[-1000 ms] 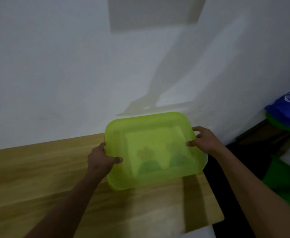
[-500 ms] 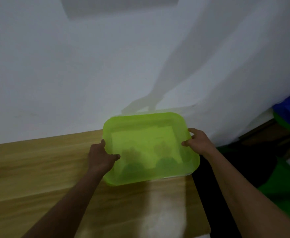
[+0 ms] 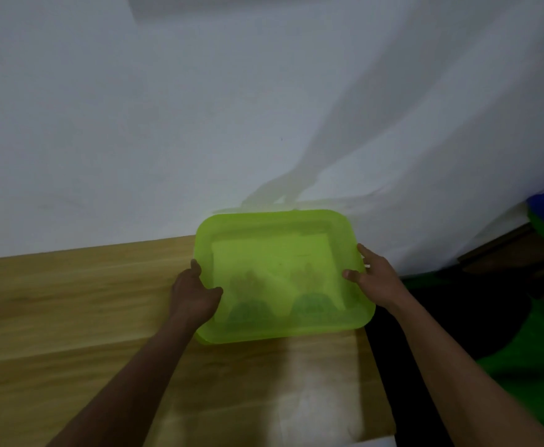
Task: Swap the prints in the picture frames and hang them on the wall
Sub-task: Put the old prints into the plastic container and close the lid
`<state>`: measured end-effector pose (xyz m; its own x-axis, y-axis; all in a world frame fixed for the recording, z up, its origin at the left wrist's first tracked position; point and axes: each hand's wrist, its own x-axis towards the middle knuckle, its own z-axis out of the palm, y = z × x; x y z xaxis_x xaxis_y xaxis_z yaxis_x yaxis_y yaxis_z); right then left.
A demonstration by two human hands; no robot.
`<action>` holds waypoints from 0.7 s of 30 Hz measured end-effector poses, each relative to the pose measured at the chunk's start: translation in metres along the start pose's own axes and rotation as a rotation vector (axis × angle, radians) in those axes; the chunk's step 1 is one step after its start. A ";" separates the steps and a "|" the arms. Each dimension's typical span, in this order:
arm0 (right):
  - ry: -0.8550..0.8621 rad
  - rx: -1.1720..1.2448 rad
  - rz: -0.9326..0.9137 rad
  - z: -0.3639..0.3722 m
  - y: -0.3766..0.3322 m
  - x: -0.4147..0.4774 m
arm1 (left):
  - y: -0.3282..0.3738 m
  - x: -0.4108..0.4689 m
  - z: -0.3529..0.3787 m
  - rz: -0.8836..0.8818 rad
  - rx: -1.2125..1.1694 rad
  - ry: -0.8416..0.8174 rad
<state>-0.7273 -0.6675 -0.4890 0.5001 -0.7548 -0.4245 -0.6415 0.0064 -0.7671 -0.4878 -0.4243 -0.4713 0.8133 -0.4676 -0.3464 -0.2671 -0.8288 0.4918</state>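
Tub (image 3: 280, 227) I hold: translucent lime-green plastic, smooth, faintly glossy. Table (image 3: 71, 301) under it: light wood-grain top, smooth, with a soft sheen. Wall (image 3: 167, 124) behind: matt white, plain finish.

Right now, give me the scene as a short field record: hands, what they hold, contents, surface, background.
left hand: grips the left rim of the green bin, thumb over the edge
right hand: grips the bin's right rim
contents: pale flat sheets with dark green shapes; too blurred to tell prints from frames
surface: wooden table; bin at its right end, near the back edge
contact: cannot tell whether the bin rests on the table or is lifted
background: white wall
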 end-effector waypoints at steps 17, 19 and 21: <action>0.092 -0.036 -0.104 0.012 0.004 0.004 | -0.014 0.000 -0.005 0.030 -0.100 -0.019; 0.095 -0.022 -0.109 0.011 0.006 0.004 | -0.016 0.000 -0.004 0.043 -0.102 -0.005; 0.088 -0.007 -0.118 0.010 0.007 0.007 | -0.016 -0.002 -0.004 0.048 -0.093 -0.002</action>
<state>-0.7222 -0.6657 -0.5019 0.5194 -0.8045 -0.2880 -0.5855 -0.0895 -0.8057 -0.4829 -0.4087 -0.4759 0.7994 -0.5071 -0.3222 -0.2570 -0.7733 0.5796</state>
